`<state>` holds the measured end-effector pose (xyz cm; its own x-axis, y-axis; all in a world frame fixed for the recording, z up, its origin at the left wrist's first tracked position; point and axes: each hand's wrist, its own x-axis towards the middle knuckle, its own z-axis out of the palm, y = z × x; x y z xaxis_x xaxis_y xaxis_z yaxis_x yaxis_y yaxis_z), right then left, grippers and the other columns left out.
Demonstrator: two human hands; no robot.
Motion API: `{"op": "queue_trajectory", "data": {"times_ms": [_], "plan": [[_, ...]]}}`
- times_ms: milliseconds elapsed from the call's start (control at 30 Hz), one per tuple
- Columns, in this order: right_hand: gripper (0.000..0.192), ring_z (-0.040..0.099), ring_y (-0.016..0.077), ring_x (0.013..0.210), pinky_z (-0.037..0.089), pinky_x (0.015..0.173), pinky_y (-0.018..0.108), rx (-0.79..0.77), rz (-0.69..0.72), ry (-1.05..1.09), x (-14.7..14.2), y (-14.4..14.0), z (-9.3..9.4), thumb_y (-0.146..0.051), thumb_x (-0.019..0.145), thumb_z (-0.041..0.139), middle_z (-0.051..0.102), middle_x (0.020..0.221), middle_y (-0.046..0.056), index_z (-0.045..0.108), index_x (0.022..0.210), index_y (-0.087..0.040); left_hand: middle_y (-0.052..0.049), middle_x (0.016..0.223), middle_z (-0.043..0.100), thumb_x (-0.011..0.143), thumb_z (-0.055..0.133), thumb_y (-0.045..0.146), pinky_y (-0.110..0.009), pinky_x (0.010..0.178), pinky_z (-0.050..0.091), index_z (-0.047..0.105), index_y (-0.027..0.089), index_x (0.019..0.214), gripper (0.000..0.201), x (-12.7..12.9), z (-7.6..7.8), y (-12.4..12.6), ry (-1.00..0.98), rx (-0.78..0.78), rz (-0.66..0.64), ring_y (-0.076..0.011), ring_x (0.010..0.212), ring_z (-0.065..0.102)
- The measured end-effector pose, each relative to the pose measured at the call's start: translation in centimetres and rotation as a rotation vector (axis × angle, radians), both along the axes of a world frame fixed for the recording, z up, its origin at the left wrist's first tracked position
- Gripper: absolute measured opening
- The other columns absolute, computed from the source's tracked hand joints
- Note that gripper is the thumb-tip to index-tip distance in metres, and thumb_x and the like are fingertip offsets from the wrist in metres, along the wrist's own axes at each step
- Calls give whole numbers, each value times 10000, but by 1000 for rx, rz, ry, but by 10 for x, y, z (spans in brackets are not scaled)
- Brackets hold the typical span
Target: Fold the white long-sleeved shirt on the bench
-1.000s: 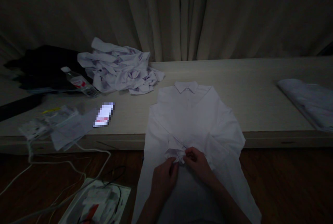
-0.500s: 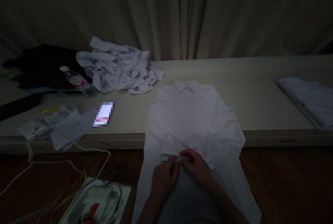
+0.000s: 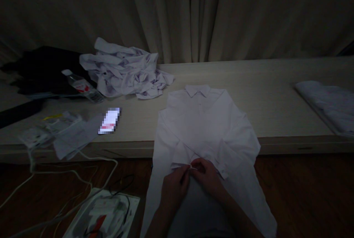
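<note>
A white collared shirt [image 3: 199, 123] lies face up, its collar end on the pale bench and its lower part hanging toward me. Its sleeves are brought in over the front. My left hand [image 3: 174, 184] pinches a bit of the shirt's white cloth near the front middle. Right beside it, my right hand [image 3: 206, 175] is closed with thumb and fingers on the same cloth. The fingertips of both hands almost meet, and the exact piece between them is partly hidden in the dim light.
On the bench [image 3: 271, 109] sit a crumpled white shirt heap [image 3: 127, 70], dark clothing [image 3: 49, 68], a plastic bottle [image 3: 84, 86], a lit phone [image 3: 110, 120] and plastic bags [image 3: 74, 134]. Folded white cloth [image 3: 329, 105] lies at right. White cables [image 3: 107, 171] and a box [image 3: 103, 212] are lower left.
My left fingertips have shifted slightly up and right, closer to my right fingers. The shirt lies as before.
</note>
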<state>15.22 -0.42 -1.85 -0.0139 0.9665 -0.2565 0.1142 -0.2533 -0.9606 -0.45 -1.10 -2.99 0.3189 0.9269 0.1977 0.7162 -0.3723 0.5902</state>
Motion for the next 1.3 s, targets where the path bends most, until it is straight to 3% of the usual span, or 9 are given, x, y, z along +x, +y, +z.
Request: {"op": "queue_trajectory", "data": {"times_ms": [133, 200, 400, 533, 767, 933, 1133, 1300], "plan": [[171, 583, 148, 734, 446, 694, 287, -75, -87, 137, 2, 2, -8, -291, 658, 650, 614, 741, -18, 575, 782, -199, -54, 1011, 711, 871, 469, 271, -241, 740, 555, 526, 222, 1183, 320, 0, 1, -1, 11, 21, 2, -138, 855, 679], [205, 560, 132, 693, 426, 652, 272, -97, -107, 193, 3, 3, -12, -319, 653, 667, 596, 718, -29, 566, 784, -197, -36, 927, 710, 878, 457, 261, -232, 688, 555, 528, 233, 1181, 312, 0, 1, -1, 53, 56, -50, -131, 808, 675], [265, 478, 88, 559, 346, 555, 245, -162, -77, 359, 3, 2, -12, -364, 636, 698, 554, 597, -61, 545, 762, -188, -24, 850, 684, 883, 455, 249, -215, 590, 536, 467, 248, 1268, 385, -2, -4, -1, 145, 184, -111, -124, 710, 661], [273, 463, 83, 513, 326, 531, 244, -188, -70, 395, 3, 3, -9, -383, 640, 700, 549, 531, -68, 541, 742, -186, -8, 807, 667, 890, 442, 249, -201, 539, 514, 473, 276, 1272, 384, -2, -3, 0, 199, 184, -115, -113, 647, 647], [286, 502, 102, 509, 360, 538, 257, -197, -103, 392, 5, 3, -13, -394, 637, 706, 587, 528, -54, 546, 757, -190, -35, 850, 725, 879, 481, 267, -202, 646, 544, 595, 198, 1107, 264, 3, -1, 0, 96, 192, -10, -119, 717, 680], [315, 499, 109, 487, 362, 517, 261, -196, -123, 392, 5, 4, -15, -425, 614, 716, 582, 508, -51, 543, 743, -196, -11, 873, 745, 868, 494, 268, -237, 677, 564, 614, 210, 1016, 200, 4, 1, -1, 116, 94, -8, -135, 725, 695], [211, 538, 113, 581, 407, 577, 259, -110, -79, 230, 7, 4, -14, -369, 671, 665, 580, 607, -40, 560, 732, -197, -36, 954, 741, 883, 446, 241, -261, 688, 571, 587, 187, 1073, 243, 5, 3, 0, 140, 99, -36, -151, 793, 701], [124, 583, 144, 694, 436, 658, 275, -54, -32, 64, 7, 3, -9, -313, 711, 612, 607, 691, -16, 568, 747, -202, -12, 934, 739, 889, 439, 266, -268, 702, 566, 597, 215, 1024, 214, 5, 1, 0, 123, 10, 5, -147, 798, 697]]}}
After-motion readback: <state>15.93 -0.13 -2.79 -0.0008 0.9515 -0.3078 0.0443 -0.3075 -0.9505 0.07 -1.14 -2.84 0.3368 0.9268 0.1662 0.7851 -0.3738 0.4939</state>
